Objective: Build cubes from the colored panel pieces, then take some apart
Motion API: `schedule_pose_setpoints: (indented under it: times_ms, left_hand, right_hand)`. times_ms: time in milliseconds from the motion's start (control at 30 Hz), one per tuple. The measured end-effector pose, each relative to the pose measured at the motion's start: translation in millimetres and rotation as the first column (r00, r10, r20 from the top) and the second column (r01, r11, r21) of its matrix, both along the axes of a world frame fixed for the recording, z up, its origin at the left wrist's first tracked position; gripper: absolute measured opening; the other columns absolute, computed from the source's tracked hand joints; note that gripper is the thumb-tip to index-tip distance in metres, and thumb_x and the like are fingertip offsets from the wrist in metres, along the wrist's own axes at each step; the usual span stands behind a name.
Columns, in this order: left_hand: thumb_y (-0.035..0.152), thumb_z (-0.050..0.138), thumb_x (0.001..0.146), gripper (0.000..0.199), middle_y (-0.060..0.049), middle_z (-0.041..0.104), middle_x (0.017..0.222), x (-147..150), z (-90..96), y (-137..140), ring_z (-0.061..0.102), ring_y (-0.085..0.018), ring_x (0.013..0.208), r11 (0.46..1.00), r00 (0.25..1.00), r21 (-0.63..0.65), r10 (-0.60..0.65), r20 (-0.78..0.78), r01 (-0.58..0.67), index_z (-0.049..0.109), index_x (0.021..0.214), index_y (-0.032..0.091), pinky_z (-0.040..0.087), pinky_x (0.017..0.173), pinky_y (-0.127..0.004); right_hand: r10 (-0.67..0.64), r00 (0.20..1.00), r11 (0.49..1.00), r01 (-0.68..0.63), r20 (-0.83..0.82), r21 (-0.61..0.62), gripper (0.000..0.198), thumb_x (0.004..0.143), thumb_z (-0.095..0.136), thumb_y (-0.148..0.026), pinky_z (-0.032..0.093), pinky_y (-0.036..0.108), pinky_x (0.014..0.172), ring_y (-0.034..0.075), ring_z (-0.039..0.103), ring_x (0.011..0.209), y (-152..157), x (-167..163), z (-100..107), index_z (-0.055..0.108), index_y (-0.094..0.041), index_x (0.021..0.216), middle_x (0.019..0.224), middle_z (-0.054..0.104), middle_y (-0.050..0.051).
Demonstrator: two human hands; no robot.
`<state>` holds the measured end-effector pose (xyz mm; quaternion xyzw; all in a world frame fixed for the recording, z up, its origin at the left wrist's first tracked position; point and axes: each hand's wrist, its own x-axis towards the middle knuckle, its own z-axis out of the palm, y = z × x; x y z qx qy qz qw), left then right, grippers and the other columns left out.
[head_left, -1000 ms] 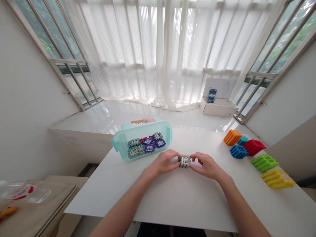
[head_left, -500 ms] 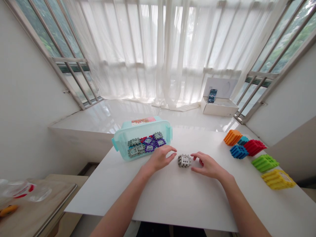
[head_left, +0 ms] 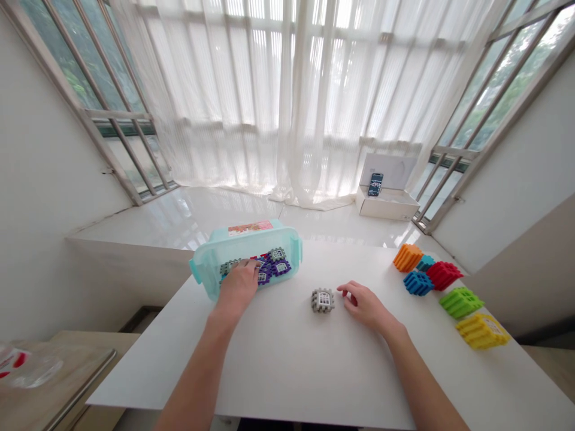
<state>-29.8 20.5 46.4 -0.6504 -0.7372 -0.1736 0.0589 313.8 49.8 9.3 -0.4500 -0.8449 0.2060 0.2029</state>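
Note:
My left hand point(head_left: 241, 281) reaches over the near wall of a pale turquoise bin point(head_left: 291, 245), onto the grey window blocks in it. Its fingertips are bent down and partly hidden, so any grip on a block is unclear. To the right of the hand in the bin are purple window blocks point(head_left: 281, 267) and a grey window block point(head_left: 277, 254). On the white table lies a small stack of grey window blocks point(head_left: 323, 300), its white lattice window facing up. Just right of that stack, my right hand point(head_left: 362, 302) rests, fingers loosely bent and apart, holding nothing.
Along the right side stand stacks of orange point(head_left: 408, 258), teal point(head_left: 424, 263), blue point(head_left: 418, 283), red point(head_left: 444, 275), green point(head_left: 462, 302) and yellow blocks point(head_left: 483, 331). A white box point(head_left: 389, 205) with a phone point(head_left: 375, 184) sits on the sill. A plastic bottle point(head_left: 38, 368) lies at far left.
My left hand has left the grey stack's side and moved left into the bin. My right hand stays beside the stack, its fingers drawn closer together. The whole view has shifted slightly.

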Motion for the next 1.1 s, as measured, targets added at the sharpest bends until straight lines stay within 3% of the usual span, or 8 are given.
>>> schedule_pose_setpoints:
  times_ms: [133, 367, 667, 833, 933, 1000, 1100]
  left_hand:
    - [0.001, 0.036, 0.087, 0.043, -0.013, 0.06, 0.125, -9.0, -1.5, -21.4, 0.056, -0.028, 0.115, 0.997, 0.992, -0.075, -0.018, -0.128, 0.008, 0.064, 0.116, 0.016, 0.049, 0.094, -0.037]
    - [-0.009, 0.032, 0.081, 0.057, -0.018, 0.051, 0.134, -12.7, -1.8, -35.0, 0.055, -0.028, 0.119, 0.967, 0.974, -0.243, 0.018, -0.224, -0.073, 0.057, 0.126, 0.015, 0.049, 0.094, -0.037]
    - [0.001, 0.04, 0.086, 0.042, -0.018, 0.062, 0.114, -27.1, -9.2, -19.3, 0.059, -0.031, 0.103, 0.963, 0.972, -0.269, -0.046, -0.23, -0.018, 0.057, 0.123, 0.011, 0.051, 0.084, -0.04]
    - [0.006, 0.045, 0.086, 0.038, -0.018, 0.06, 0.116, -19.5, -4.1, -28.1, 0.056, -0.036, 0.111, 0.989, 0.963, -0.141, -0.005, -0.269, -0.034, 0.057, 0.121, 0.013, 0.052, 0.082, -0.044]
    - [0.012, 0.047, 0.088, 0.039, -0.017, 0.057, 0.124, -10.1, 7.3, -34.8, 0.058, -0.033, 0.111, 1.0, 0.987, -0.016, -0.029, -0.161, 0.027, 0.052, 0.126, 0.015, 0.053, 0.085, -0.044]
    - [0.018, 0.048, 0.09, 0.04, -0.014, 0.056, 0.129, -0.8, 16.5, -34.0, 0.057, -0.029, 0.115, 0.986, 0.989, 0.081, -0.146, -0.031, 0.148, 0.048, 0.13, 0.018, 0.052, 0.091, -0.042]
    - [0.025, 0.051, 0.091, 0.043, -0.009, 0.058, 0.129, 19.5, 26.7, -22.3, 0.055, -0.026, 0.12, 0.906, 0.91, 0.191, -0.402, 0.105, 0.378, 0.043, 0.133, 0.021, 0.048, 0.1, -0.041]
  right_hand:
    - [-0.013, 1.0, 0.999, 0.013, 0.0, 0.036, 0.028, 0.086, 0.047, -0.017, 0.046, 0.027, 0.066, 0.013, 0.057, 0.064, -0.5, -0.7, 0.7, 0.065, -0.024, 0.107, 0.092, 0.065, 0.002]
    - [-0.039, 0.999, 0.994, 0.039, -0.001, 0.106, 0.026, 0.09, 0.044, -0.02, 0.045, 0.027, 0.066, 0.013, 0.056, 0.063, -2.2, -3.4, 5.9, 0.067, -0.023, 0.102, 0.092, 0.066, 0.002]
    - [-0.064, 0.998, 0.985, 0.066, -0.013, 0.157, 0.025, 0.09, 0.044, -0.022, 0.044, 0.027, 0.065, 0.013, 0.056, 0.061, -2.3, -3.8, 6.9, 0.068, -0.024, 0.098, 0.087, 0.067, 0.001]
    - [-0.09, 0.996, 0.98, 0.091, -0.01, 0.176, 0.024, 0.09, 0.045, -0.023, 0.043, 0.027, 0.063, 0.013, 0.055, 0.059, -1.8, -4.1, 7.0, 0.069, -0.024, 0.096, 0.087, 0.068, 0.001]
    - [-0.191, 0.981, 0.954, 0.195, -0.041, 0.23, 0.022, 0.09, 0.047, -0.026, 0.041, 0.027, 0.063, 0.014, 0.056, 0.061, -0.1, -3.2, 8.1, 0.069, -0.024, 0.092, 0.087, 0.07, 0.001]
    - [-0.299, 0.948, 0.908, 0.317, -0.104, 0.276, 0.021, 0.09, 0.049, -0.029, 0.041, 0.027, 0.063, 0.015, 0.057, 0.062, 1.3, -2.4, 9.8, 0.069, -0.023, 0.088, 0.085, 0.07, 0.001]
    - [-0.403, 0.886, 0.833, 0.459, -0.229, 0.31, 0.023, 0.091, 0.05, -0.034, 0.04, 0.027, 0.061, 0.014, 0.053, 0.058, 1.9, -3.0, 13.0, 0.068, -0.022, 0.084, 0.081, 0.069, 0.001]
